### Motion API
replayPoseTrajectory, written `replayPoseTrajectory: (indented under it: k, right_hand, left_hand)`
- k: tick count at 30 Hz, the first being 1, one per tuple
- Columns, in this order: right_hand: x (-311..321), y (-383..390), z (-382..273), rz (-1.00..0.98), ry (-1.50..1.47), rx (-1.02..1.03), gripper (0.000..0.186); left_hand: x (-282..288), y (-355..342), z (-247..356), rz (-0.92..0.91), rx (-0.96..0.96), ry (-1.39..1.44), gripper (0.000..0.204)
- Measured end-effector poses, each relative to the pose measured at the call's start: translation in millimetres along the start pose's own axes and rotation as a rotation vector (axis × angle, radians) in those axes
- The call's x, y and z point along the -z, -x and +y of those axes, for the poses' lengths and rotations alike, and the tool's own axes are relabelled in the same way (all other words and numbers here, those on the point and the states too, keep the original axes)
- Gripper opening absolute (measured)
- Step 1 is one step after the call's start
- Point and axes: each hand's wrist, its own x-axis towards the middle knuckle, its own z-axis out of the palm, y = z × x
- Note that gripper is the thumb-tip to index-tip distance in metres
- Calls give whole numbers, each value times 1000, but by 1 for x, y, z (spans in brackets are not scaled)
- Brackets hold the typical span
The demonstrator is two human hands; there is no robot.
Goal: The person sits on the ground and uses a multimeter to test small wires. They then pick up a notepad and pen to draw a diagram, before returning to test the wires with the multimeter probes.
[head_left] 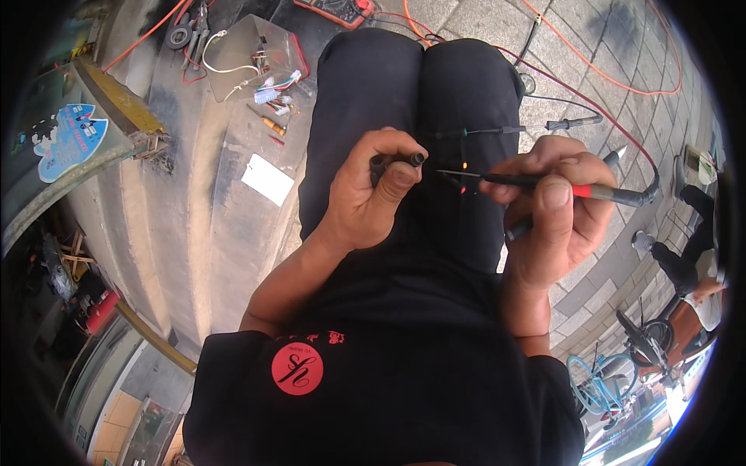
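Over my lap, my left hand [371, 186] is closed around a small black tubular piece [416, 160], its hollow end showing past the thumb. Facing it, my right hand [563, 206] grips a test probe [528, 180] with a black body and a red band. The probe's thin metal tip points at the black piece, with a small gap between them. From the probe's back end a dark red cable [651, 167] runs off and curves up. A second dark rod end [519, 228] shows under my right fingers; its kind is unclear. Beyond my hands, a thin black lead [497, 130] crosses my thigh.
On the stone step at left are a clear plastic box [252, 58], wire connectors [272, 95], a white card [267, 180] and pliers [200, 39]. A red multimeter [338, 9] lies beyond my knees. An orange cable [590, 70] loops over the paving. Another person [691, 264] is at right.
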Motion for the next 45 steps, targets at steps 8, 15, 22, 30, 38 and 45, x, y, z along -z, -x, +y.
replayPoseTrajectory:
  k: [8,15,22,30,38,45]
  right_hand:
    - [-10,0,5,19,-57,32,20]
    - [-7,-2,4,-53,55,22,20]
    - [-9,-1,3,-31,72,-2,21]
    - [-10,-3,14,-14,-31,87,24]
    - [-6,-2,10,-86,101,37,22]
    - [-5,-2,11,-86,94,50,21]
  left_hand:
    - [3,2,0,-26,53,5,26]
    - [3,3,-1,-20,56,23,27]
    - [1,2,2,-2,65,29,31]
    - [0,1,2,-16,61,56,33]
    - [0,1,1,-20,59,86,34]
    - [1,1,0,-32,55,93,34]
